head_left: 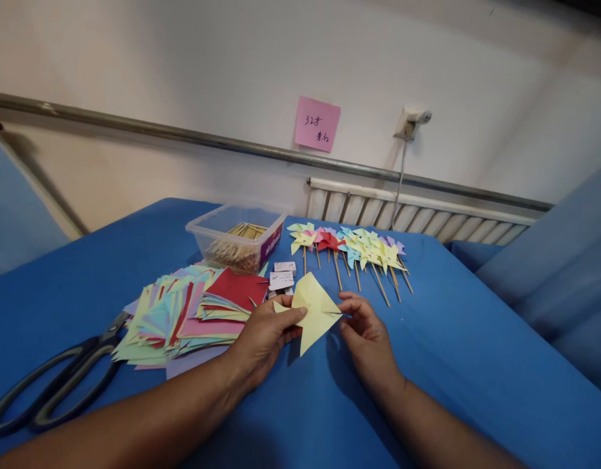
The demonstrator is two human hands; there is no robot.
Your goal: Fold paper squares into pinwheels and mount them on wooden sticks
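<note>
The yellow paper (pixel 314 318) is pinched by the left hand (pixel 262 335), leaving its slit corner (pixel 334 316) accessible to the right hand (pixel 369 335), whose fingers are parted.

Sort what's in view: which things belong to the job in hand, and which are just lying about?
Likely part of the job:
- yellow paper, in the left hand
- paper pile
- sticks in a tub
- pinwheels
- probably scissors

Apparently just there:
- pink note
- plug
- radiator

Unclear: small boxes
</note>
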